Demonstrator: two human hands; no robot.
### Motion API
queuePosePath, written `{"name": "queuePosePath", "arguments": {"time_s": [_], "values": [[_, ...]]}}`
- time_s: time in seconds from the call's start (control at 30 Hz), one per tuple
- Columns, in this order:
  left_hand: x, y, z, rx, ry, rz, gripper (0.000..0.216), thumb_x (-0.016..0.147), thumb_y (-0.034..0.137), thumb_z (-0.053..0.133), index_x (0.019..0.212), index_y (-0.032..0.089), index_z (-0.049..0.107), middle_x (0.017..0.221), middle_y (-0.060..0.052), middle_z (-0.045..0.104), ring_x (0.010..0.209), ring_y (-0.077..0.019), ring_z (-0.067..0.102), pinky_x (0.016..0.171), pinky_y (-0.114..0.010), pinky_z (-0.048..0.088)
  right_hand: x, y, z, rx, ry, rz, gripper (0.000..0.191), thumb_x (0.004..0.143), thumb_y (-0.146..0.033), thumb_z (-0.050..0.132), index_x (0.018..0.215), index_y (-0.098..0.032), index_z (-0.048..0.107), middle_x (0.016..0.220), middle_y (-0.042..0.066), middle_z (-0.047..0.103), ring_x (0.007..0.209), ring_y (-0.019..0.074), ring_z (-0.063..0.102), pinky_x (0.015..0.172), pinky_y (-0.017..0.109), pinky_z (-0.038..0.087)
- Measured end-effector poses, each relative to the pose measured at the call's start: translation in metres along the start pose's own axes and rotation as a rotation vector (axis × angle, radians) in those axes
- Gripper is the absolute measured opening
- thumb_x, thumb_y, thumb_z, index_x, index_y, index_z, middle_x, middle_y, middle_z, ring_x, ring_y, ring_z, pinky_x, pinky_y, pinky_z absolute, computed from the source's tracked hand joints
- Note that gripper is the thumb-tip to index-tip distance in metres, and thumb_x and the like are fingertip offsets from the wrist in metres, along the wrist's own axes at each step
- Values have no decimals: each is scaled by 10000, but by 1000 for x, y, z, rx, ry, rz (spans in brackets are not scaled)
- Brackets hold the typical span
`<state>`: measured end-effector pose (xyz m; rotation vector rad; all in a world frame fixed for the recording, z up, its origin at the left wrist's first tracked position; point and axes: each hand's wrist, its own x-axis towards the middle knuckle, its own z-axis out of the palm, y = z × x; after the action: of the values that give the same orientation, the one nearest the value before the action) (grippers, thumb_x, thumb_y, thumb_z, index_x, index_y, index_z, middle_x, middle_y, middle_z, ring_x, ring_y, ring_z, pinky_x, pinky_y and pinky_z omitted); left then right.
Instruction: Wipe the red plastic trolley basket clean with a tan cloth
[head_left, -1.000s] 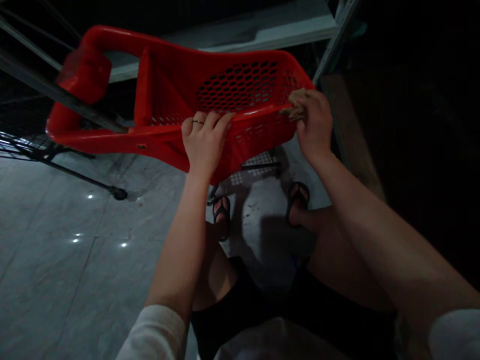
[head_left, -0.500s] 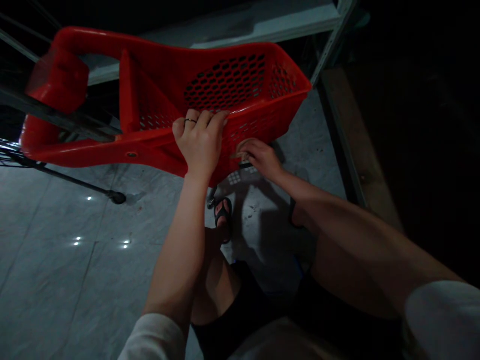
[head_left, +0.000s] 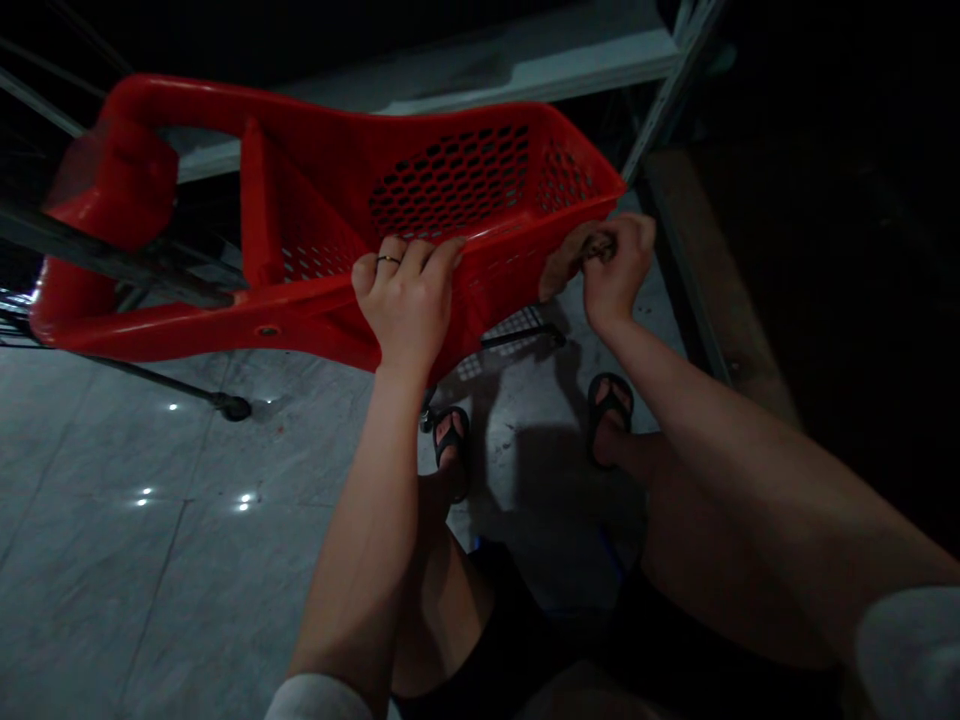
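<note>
In front of me stands a red plastic shopping cart (head_left: pixel 330 325) with perforated basket walls. My left hand (head_left: pixel 409 300) is closed over the cart's near rim, its fingertips hooked inside; a dark ring shows on one finger. At the basket's right end, my right hand (head_left: pixel 621 265) grips a crumpled brown cloth (head_left: pixel 564 265). The cloth lies against the outside of the near wall, close to the corner. Part of it is bunched inside my fingers and hidden.
Behind the cart runs a pale metal shelf (head_left: pixel 592 65) with an upright post. A wooden ledge (head_left: pixel 720 270) lies to the right. A caster wheel (head_left: pixel 234 407) rests on the grey tiled floor (head_left: pixel 97 590). My sandalled feet (head_left: pixel 609 415) are below the basket.
My right hand has moved right and up along the near wall with the cloth, from mid-basket to the right corner. My left hand keeps its hold on the rim.
</note>
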<state>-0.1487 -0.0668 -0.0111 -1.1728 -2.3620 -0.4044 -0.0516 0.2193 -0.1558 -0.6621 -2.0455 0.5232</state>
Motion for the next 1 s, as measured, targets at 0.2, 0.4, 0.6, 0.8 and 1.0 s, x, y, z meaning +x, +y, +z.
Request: {"name": "queuePosePath", "arguments": {"time_s": [0.2, 0.4, 0.6, 0.8, 1.0], "values": [[0, 3, -5, 29, 40, -36, 428, 1161, 409, 383, 1368, 461, 753, 1140, -59, 827, 1187, -354, 681, 1048, -591, 446, -49, -79, 22, 112, -69, 177, 179, 944, -138, 610, 1079, -249, 645, 1109, 112, 689, 1103, 292, 667, 1015, 468, 603], [-2, 3, -9, 32, 75, -6, 411, 1158, 400, 419, 1356, 440, 778, 1105, -59, 841, 1123, -339, 690, 1033, -559, 440, -68, -147, 14, 445, -337, 13, 222, 886, -92, 630, 966, -287, 698, 1091, 61, 752, 1054, 258, 725, 971, 395, 612], [-1, 7, -6, -60, 16, -89, 374, 1154, 376, 496, 1361, 420, 804, 1168, -85, 835, 1150, -350, 700, 1078, -550, 391, -33, -129, -4, 425, -29, 137, 221, 808, -68, 642, 916, -252, 699, 998, 30, 736, 1001, 231, 704, 952, 376, 574], [-1, 6, -2, -124, 79, -62, 313, 1131, 338, 585, 1323, 424, 817, 1116, -69, 844, 1105, -322, 695, 1081, -512, 406, 15, -62, -6, 290, 301, 280, 177, 882, -96, 608, 990, -227, 656, 997, 16, 695, 961, 189, 685, 944, 379, 572], [-2, 7, -3, -100, 115, -51, 298, 1127, 342, 596, 1300, 417, 827, 1083, -59, 849, 1075, -314, 682, 1067, -502, 411, 32, -20, -2, 233, 357, 421, 203, 863, -67, 577, 975, -235, 564, 1028, 39, 663, 976, 181, 671, 958, 377, 561]]}}
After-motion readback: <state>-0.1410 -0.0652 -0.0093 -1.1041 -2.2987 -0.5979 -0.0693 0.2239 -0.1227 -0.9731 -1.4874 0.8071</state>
